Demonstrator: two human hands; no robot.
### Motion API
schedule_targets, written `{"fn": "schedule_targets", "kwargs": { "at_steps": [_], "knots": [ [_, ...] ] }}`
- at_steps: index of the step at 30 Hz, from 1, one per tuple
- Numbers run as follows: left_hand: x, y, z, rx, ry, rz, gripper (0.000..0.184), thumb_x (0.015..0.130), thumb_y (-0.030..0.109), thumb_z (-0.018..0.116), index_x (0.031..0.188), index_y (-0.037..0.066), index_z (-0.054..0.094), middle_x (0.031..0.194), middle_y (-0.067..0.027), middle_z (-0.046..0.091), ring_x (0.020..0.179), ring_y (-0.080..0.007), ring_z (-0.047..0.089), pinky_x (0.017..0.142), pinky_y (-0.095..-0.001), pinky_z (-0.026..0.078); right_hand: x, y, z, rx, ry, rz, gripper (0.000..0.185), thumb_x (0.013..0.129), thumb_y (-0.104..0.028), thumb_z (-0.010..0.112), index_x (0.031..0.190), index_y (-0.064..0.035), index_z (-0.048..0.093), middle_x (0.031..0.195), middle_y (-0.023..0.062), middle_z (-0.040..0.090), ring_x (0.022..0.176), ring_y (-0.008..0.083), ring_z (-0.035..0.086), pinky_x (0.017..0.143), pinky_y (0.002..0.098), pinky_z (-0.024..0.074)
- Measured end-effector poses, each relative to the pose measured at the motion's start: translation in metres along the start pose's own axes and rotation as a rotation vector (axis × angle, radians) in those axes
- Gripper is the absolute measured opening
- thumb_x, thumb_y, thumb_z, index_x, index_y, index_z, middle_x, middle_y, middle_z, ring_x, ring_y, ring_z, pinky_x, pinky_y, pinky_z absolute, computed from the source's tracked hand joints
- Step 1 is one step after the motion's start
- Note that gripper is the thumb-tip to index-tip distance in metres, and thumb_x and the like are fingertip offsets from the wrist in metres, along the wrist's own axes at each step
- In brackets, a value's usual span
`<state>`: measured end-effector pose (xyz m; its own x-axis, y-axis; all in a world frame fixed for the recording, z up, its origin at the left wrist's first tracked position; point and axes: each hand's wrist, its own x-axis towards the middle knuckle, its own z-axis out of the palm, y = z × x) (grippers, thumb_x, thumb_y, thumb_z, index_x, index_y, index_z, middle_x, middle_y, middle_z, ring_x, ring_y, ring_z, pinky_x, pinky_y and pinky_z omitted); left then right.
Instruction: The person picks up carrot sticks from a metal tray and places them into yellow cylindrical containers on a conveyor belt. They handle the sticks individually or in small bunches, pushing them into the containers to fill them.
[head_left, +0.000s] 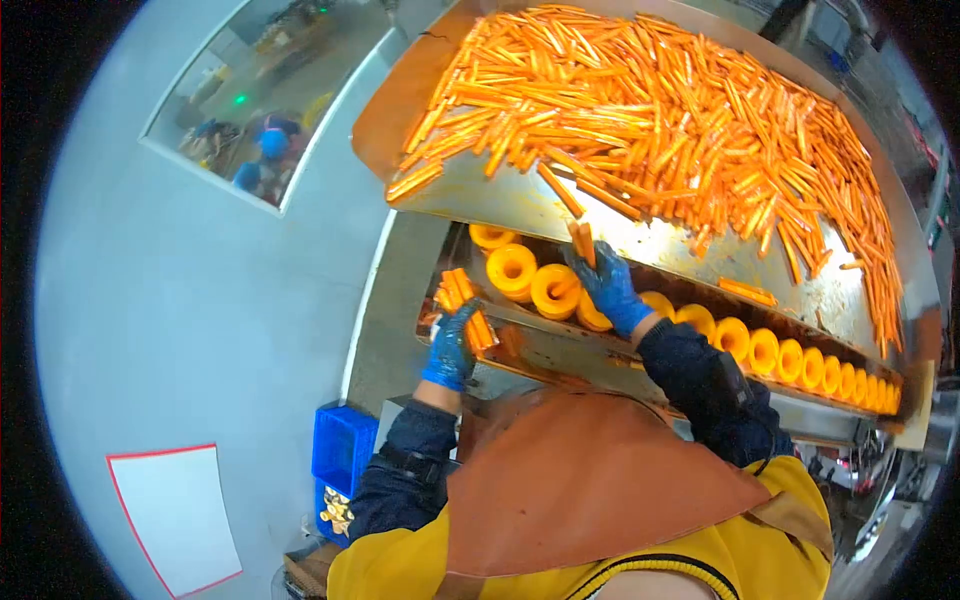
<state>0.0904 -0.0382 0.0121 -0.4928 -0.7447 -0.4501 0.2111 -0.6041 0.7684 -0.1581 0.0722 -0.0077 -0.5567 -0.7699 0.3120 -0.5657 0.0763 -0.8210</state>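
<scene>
A bundle of glossy orange sticks (457, 290) is gripped in my blue-gloved left hand (451, 345), to the left of a row of yellow round funnels. My right hand (611, 287), also in a blue glove, pinches a pair of short orange sticks (582, 243) above that row. The nearest yellow funnel (554, 289) has an orange stick in its opening. Left of it, another yellow funnel (511, 268) shows a dark hole. My right hand and forearm hide part of the row.
A large metal tray (470, 190) holds a heap of orange sticks (650, 110) beyond the funnels. More yellow funnels (763, 350) run to the right. Blue crates (343, 445) stand low at left, beside a pale wall (200, 300). People (272, 145) show through a window.
</scene>
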Motion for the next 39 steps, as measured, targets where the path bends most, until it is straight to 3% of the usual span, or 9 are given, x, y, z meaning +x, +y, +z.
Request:
{"fn": "schedule_targets", "kwargs": {
  "at_steps": [1, 4, 10, 14, 19, 23, 26, 30, 39],
  "knots": [
    [0.006, -0.007, -0.008, 0.015, 0.031, 0.001, 0.025, 0.084, 0.011, 0.066, 0.107, 0.007, 0.058, 0.087, -0.006, 0.062, 0.075, -0.02, 0.064, 0.066, -0.0324, 0.055, -0.003, 0.001, 0.006, 0.012, -0.014, -0.027, 0.03, 0.089, -0.027, 0.065, 0.1, 0.0006, 0.062, 0.095, 0.0166, 0.066, 0.089, 0.0299, 0.065, 0.075, 0.0388, 0.0488],
    [0.003, -0.013, -0.017, 0.05, 0.048, 0.018, 0.024, 0.084, 0.013, 0.066, 0.106, 0.007, 0.06, 0.088, -0.0054, 0.064, 0.076, -0.0197, 0.064, 0.067, -0.0335, 0.055, -0.013, 0.0, 0.014, 0.272, -0.011, 0.189, 0.031, 0.089, -0.027, 0.064, 0.102, 0.0011, 0.062, 0.095, 0.0133, 0.066, 0.086, 0.0252, 0.064, 0.077, 0.0356, 0.0488],
    [-0.009, -0.011, -0.02, 0.062, 0.142, 0.001, 0.025, 0.084, 0.013, 0.067, 0.108, 0.007, 0.06, 0.087, -0.0049, 0.064, 0.075, -0.0195, 0.064, 0.065, -0.0322, 0.054, 0.015, -0.011, 0.017, 0.697, -0.323, 0.356, 0.028, 0.087, -0.022, 0.064, 0.106, -0.0014, 0.063, 0.092, 0.0055, 0.064, 0.081, 0.0153, 0.059, 0.076, 0.0311, 0.0484],
    [-0.014, -0.012, -0.026, 0.033, 0.093, -0.009, 0.027, 0.083, 0.013, 0.067, 0.109, 0.006, 0.06, 0.089, -0.0052, 0.064, 0.075, -0.0196, 0.064, 0.065, -0.0321, 0.054, 0.019, -0.011, 0.031, 0.528, -0.468, 0.556, 0.028, 0.083, -0.016, 0.063, 0.107, -0.0009, 0.063, 0.089, 0.0061, 0.065, 0.076, 0.0154, 0.058, 0.071, 0.0298, 0.0487],
    [-0.014, -0.014, -0.035, -0.024, 0.172, -0.034, 0.024, 0.083, 0.008, 0.067, 0.106, 0.004, 0.06, 0.089, -0.0053, 0.063, 0.075, -0.0197, 0.063, 0.066, -0.0327, 0.054, 0.01, -0.018, 0.003, 0.445, -0.451, 0.535, 0.032, 0.081, -0.015, 0.064, 0.11, -0.0042, 0.062, 0.085, 0.0015, 0.061, 0.069, 0.0099, 0.051, 0.06, 0.0253, 0.0417],
    [-0.01, -0.012, -0.03, -0.065, 0.141, -0.054, 0.029, 0.08, 0.006, 0.067, 0.108, 0.008, 0.058, 0.09, -0.0057, 0.063, 0.081, -0.0222, 0.064, 0.074, -0.0368, 0.055, 0.008, -0.037, -0.026, 0.455, -0.459, 0.622, 0.031, 0.082, -0.014, 0.065, 0.11, -0.0036, 0.062, 0.087, 0.0026, 0.064, 0.07, 0.0111, 0.054, 0.062, 0.0253, 0.045],
    [0.002, -0.015, -0.023, -0.137, 0.051, 0.049, 0.03, 0.08, 0.005, 0.067, 0.108, 0.01, 0.058, 0.091, -0.0054, 0.062, 0.083, -0.0226, 0.063, 0.076, -0.0379, 0.054, -0.006, 0.025, -0.004, 0.335, -0.508, 0.487, 0.032, 0.077, -0.011, 0.068, 0.107, -0.0004, 0.062, 0.093, 0.0108, 0.066, 0.083, 0.0167, 0.06, 0.075, 0.0313, 0.0492],
    [0.014, 0.0, -0.006, -0.09, 0.043, 0.057, 0.029, 0.082, 0.006, 0.066, 0.11, 0.011, 0.058, 0.093, -0.0055, 0.062, 0.086, -0.0222, 0.063, 0.078, -0.0361, 0.053, -0.015, 0.022, -0.006, -0.019, -0.362, 0.235, 0.038, 0.079, -0.02, 0.067, 0.111, -0.0007, 0.062, 0.103, 0.0211, 0.066, 0.095, 0.036, 0.063, 0.082, 0.04, 0.0501],
    [0.023, 0.018, 0.022, -0.108, -0.023, 0.026, 0.025, 0.085, 0.01, 0.065, 0.109, 0.007, 0.057, 0.094, -0.0061, 0.062, 0.088, -0.0211, 0.062, 0.078, -0.0351, 0.053, 0.022, -0.034, -0.011, -0.281, -0.726, 0.07, 0.049, 0.076, -0.031, 0.068, 0.115, -0.0027, 0.061, 0.11, 0.0214, 0.063, 0.103, 0.0362, 0.06, 0.09, 0.0401, 0.0481]
  ]
}}
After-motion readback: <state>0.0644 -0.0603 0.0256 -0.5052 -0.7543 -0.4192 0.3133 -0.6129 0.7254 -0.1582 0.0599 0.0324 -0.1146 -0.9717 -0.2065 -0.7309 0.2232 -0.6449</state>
